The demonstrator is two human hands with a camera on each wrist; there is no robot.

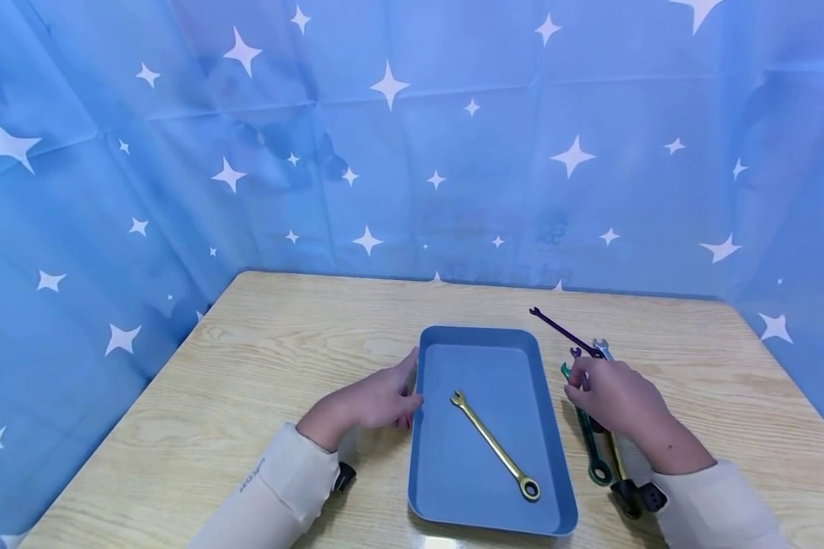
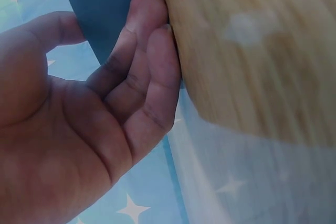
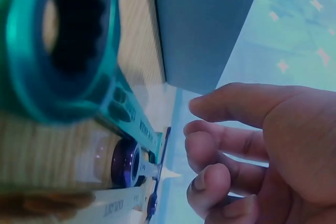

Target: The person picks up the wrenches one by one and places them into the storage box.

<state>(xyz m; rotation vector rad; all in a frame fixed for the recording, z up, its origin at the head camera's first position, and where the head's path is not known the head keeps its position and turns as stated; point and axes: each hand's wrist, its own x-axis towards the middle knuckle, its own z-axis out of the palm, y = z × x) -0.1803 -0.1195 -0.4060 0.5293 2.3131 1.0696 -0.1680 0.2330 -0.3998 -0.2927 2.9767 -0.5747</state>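
Note:
A blue rectangular tray (image 1: 481, 358) lies on the table with a gold combination wrench (image 1: 492, 442) set diagonally inside it. My left hand (image 1: 378, 396) holds the tray's left side, thumb over the rim and fingers against the outer wall (image 2: 113, 3). To the right of the tray, my right hand (image 1: 618, 396) hovers over a group of wrenches, its fingers loosely bent with nothing between them in the right wrist view. A green wrench (image 1: 590, 446), a dark purple wrench (image 1: 561, 329) and a silver wrench (image 1: 602, 347) show around it. The hand partly hides the group.
Under everything is a light wood table (image 1: 302, 328). Blue cloth with white stars (image 1: 453, 137) hangs behind it and at the sides. Another gold wrench (image 1: 616, 457) is partly covered by the right wrist. A purple ring end (image 3: 126, 163) lies beside the green wrench.

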